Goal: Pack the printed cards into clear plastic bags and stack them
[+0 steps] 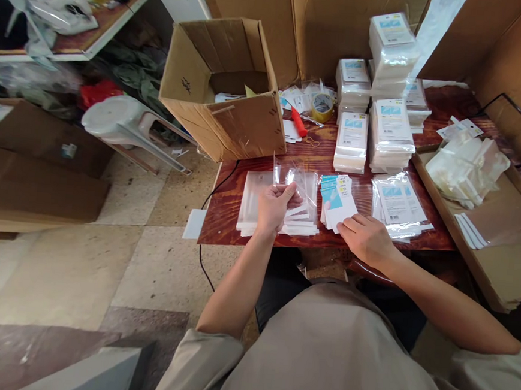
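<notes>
My left hand [276, 208] pinches a clear plastic bag [295, 177], lifted above a pile of clear bags [256, 198] near the front edge of the table. Between my hands lies a small fanned stack of printed cards [335, 195], white with blue and yellow print. The fingers of my right hand [369, 238] close on the lower corner of the top white card [344, 210]. Just right of that hand, several bagged cards [397, 203] lie flat in a loose pile.
An open cardboard box [248, 125] stands at the table's back left. Tall stacks of bagged cards [392, 130] rise behind my hands, beside a tape roll [322, 105] and a red-handled tool [298, 123]. At right, a shallow carton [505, 238] holds a plastic-wrapped bundle [463, 166]. A white stool [117, 117] stands left.
</notes>
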Demonstrator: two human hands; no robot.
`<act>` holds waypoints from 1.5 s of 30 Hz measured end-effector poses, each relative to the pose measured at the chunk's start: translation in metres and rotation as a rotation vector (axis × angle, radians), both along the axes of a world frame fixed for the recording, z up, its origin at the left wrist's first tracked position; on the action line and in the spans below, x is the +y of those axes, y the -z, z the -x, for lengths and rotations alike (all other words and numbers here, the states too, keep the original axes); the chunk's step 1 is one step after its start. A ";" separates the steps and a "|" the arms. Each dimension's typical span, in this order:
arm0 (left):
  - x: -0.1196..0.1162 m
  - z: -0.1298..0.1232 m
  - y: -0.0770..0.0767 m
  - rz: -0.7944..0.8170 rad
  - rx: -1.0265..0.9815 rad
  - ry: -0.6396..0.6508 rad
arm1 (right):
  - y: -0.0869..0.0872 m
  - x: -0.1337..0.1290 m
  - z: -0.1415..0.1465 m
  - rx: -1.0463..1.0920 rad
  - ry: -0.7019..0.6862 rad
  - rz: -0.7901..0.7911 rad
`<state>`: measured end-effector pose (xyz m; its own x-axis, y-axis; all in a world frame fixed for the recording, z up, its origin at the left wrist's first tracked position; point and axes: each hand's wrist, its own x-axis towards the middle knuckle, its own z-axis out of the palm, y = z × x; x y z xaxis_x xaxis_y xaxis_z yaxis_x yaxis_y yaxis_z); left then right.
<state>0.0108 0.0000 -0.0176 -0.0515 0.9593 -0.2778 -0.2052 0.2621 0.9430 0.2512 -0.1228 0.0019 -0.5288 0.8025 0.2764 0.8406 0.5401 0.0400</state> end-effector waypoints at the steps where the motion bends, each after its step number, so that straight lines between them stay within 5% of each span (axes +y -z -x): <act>1: 0.000 0.000 0.000 0.001 -0.025 0.004 | -0.001 0.000 -0.002 0.024 0.006 0.010; 5: 0.002 0.004 0.000 -0.028 -0.158 0.019 | -0.010 0.000 -0.010 0.288 0.135 -0.039; 8: 0.003 0.009 -0.001 -0.050 -0.253 0.036 | -0.018 -0.001 -0.014 0.756 0.484 -0.166; 11: 0.000 0.010 -0.005 -0.097 -0.319 0.109 | -0.019 0.003 -0.015 1.297 0.742 -0.051; 16: -0.004 0.006 -0.013 -0.083 -0.375 0.186 | -0.016 0.016 -0.010 1.718 0.702 0.257; 23: -0.005 0.004 -0.021 -0.067 -0.264 0.174 | -0.030 0.007 0.000 1.823 0.687 0.551; 28: -0.008 -0.002 -0.027 -0.060 -0.266 0.194 | -0.025 -0.001 -0.001 1.683 0.688 0.784; 34: -0.016 -0.013 -0.027 -0.019 -0.492 0.248 | -0.018 0.010 0.005 1.635 0.582 0.688; 41: -0.015 -0.014 -0.004 0.130 -0.569 0.268 | -0.009 0.021 0.020 1.397 0.606 0.542; 45: -0.023 -0.019 -0.010 0.112 -0.659 0.229 | -0.008 0.023 0.036 1.293 0.568 0.525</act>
